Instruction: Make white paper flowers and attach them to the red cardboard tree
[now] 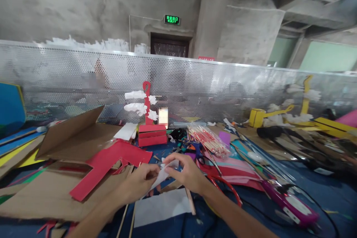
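Between my two hands is a small strip of white paper (159,177), held above the table and slightly curled. My left hand (136,183) pinches its lower left end, and its fingertips are partly hidden. At the upper right end, my right hand (186,174) grips the strip between thumb and fingers. Below them a flat white paper sheet (163,207) lies on the blue tabletop (208,217), with thin wooden sticks (129,217) along its left side. A red cardboard piece (111,165) rests on brown cardboard to the left of my left hand.
Behind my hands stands a red box (152,135) with an upright red strip bearing white paper pieces. A bagged bundle of sticks (209,139), red-handled scissors (227,187) and a purple glue gun (290,204) with a cable lie rightward. A perforated metal screen (189,85) closes the back.
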### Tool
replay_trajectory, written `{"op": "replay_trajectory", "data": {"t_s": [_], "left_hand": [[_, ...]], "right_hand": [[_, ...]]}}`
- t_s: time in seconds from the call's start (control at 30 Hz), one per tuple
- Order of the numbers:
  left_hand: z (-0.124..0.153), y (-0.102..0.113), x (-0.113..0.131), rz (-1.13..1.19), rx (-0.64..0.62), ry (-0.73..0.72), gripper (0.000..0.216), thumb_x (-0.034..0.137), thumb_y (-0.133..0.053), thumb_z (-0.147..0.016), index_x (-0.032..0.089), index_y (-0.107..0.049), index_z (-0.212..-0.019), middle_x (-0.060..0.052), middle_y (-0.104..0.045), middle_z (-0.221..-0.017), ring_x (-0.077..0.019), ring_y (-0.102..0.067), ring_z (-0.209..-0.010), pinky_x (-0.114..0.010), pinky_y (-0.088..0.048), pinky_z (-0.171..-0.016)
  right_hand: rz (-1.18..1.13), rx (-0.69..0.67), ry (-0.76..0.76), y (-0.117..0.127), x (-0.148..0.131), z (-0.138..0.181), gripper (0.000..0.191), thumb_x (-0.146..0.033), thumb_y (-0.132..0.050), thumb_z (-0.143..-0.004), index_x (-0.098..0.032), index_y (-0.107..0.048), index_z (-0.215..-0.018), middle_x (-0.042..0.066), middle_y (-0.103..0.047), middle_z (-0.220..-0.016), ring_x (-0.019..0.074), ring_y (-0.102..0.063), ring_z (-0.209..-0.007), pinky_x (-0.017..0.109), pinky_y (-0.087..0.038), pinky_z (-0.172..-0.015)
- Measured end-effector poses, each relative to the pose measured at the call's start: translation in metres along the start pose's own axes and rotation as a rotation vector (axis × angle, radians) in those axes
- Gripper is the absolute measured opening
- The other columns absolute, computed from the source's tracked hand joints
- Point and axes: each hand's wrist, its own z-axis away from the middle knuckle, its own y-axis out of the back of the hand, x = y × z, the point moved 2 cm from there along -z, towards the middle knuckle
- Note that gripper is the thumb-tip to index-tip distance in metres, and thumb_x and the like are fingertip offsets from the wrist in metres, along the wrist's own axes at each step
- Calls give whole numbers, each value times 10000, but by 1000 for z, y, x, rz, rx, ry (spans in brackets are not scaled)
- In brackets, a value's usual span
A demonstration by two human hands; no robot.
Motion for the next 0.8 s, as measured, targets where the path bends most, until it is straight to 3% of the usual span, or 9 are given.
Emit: {"op": "replay_trajectory", "data": {"t_s": [0.3,0.6,0.8], "left_hand": [[-3,-2,0,35,90,-128,101,155,-416,-677,165,-516,-672,30,-503,-593,-109,-469,-561,-202,-341,-519],[-3,-6,0,38,77,-174,136,259,-462,-763,157,-519,-692,27,-498,-606,-102,-436,-559,-196,-324,-512],[-5,-6,-5,75,78,-197,90,194,-445,-763,151,-520,-740,29,-514,-632,-106,-465,-576,-202,-347,-538]], "right_hand": [[-121,7,-16,0,2,-2,161,-191,-608,-790,-191,-659,-942,26,-680,-900,158,-626,-818,258,-474,-741],[-317,-25,-90,-2,6,-2,181,-208,-630,-784,-183,-635,-962,16,-665,-822,137,-606,-728,238,-470,-664],[-344,-17,-78,0,4,-3,186,-205,-647,-771,-184,-634,-955,25,-670,-840,145,-609,-740,248,-465,-675]]}}
